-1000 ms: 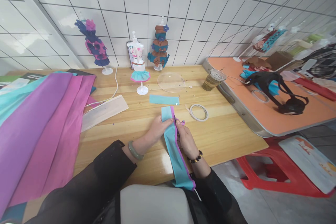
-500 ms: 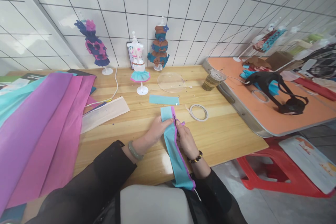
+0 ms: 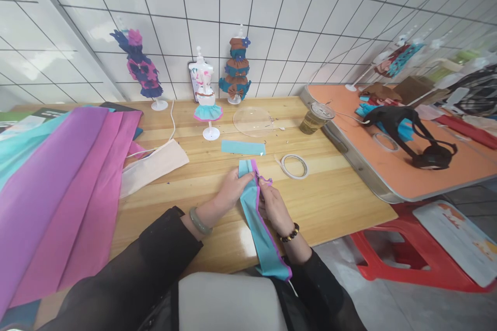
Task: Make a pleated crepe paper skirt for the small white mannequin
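Observation:
A long turquoise strip with a purple edge (image 3: 254, 225) hangs from my hands down over the table's front edge. My left hand (image 3: 233, 189) pinches its upper part, thumb on top. At the purple edge my right hand (image 3: 275, 207) is closed round a small dark tool, perhaps scissors, mostly hidden by the fingers. A thin purple scrap (image 3: 267, 181) curls beside the right fingertips. Just beyond the hands lie a flat turquoise piece (image 3: 243, 148) and a roll of white tape (image 3: 294, 166).
Three small dressed mannequins (image 3: 208, 112) stand by the wall. Pink and purple sheets (image 3: 70, 191) cover the left side, next to a pale strip (image 3: 155, 168). A lidded cup (image 3: 316, 118) stands at right, near an orange table (image 3: 373, 165) and a red stool (image 3: 388, 258).
The pale strip at left has shifted slightly up and left. The turquoise strip has moved a little in my hands, its lower end slightly to the right. Both hands stay nearly in place.

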